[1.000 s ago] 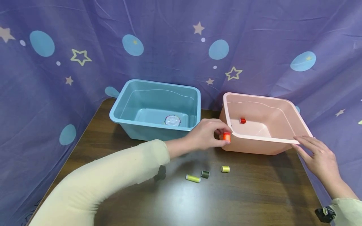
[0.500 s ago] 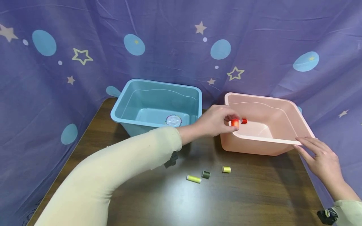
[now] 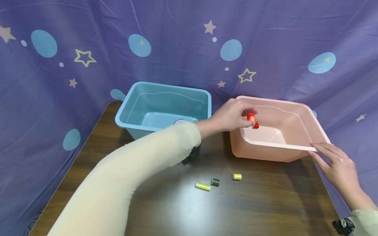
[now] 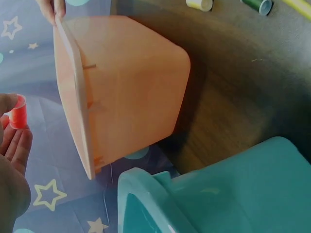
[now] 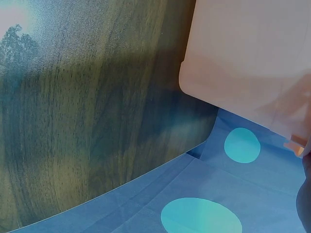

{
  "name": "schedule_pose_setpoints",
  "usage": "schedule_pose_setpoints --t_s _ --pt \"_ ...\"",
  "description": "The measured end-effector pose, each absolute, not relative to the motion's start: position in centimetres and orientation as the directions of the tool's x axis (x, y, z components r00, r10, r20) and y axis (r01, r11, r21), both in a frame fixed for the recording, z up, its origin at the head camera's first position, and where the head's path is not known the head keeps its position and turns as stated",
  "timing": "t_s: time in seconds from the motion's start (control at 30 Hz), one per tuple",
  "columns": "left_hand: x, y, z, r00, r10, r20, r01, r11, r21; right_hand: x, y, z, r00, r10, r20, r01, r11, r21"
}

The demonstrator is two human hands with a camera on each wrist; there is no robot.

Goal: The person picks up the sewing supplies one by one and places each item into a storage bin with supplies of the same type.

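My left hand (image 3: 234, 115) pinches an orange-red thread spool (image 3: 251, 118) between thumb and fingers, over the left part of the pink bin (image 3: 265, 151). In the left wrist view the same spool (image 4: 18, 114) stands upright in the fingertips. Another red spool (image 3: 256, 126) lies on the bin's floor, just behind the held one in the head view. My right hand (image 3: 339, 165) holds the bin's front right rim, fingers over it and thumb outside. On the table lie a pale yellow spool (image 3: 237, 176), a dark green spool (image 3: 215, 182) and a longer yellow spool (image 3: 202, 186).
To the left stands a blue bin (image 3: 137, 128). A round pin wheel (image 3: 179, 121) sits inside it, mostly hidden by my left sleeve. A purple patterned curtain (image 3: 183, 59) hangs behind both bins. The brown wooden table (image 3: 251, 209) extends towards me.
My left hand has carried the orange-red spool from outside the pink bin's front left corner, rightward and away from me, over the rim. My right hand has stayed at the rim.
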State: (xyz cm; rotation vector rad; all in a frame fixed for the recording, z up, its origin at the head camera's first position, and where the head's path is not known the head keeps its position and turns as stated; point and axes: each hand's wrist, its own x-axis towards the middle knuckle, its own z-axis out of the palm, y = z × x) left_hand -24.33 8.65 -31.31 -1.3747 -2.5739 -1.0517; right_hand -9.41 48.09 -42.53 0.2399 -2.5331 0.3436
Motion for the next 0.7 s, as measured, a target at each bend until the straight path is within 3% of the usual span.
schedule_pose_setpoints --t_s 0.37,0.7 --pt "-25.6 11.3 -30.9 -0.625 0.740 0.248 0.731 0.443 0.520 -9.5 48.2 -42.5 -0.828 -0.096 0.552 -0.239 0.952 -0.193" --pt "-26.3 13.7 -32.3 -0.637 0.732 0.242 0.698 0.416 0.582 -9.5 48.3 -42.6 -0.823 -0.094 0.561 -0.239 0.952 -0.192"
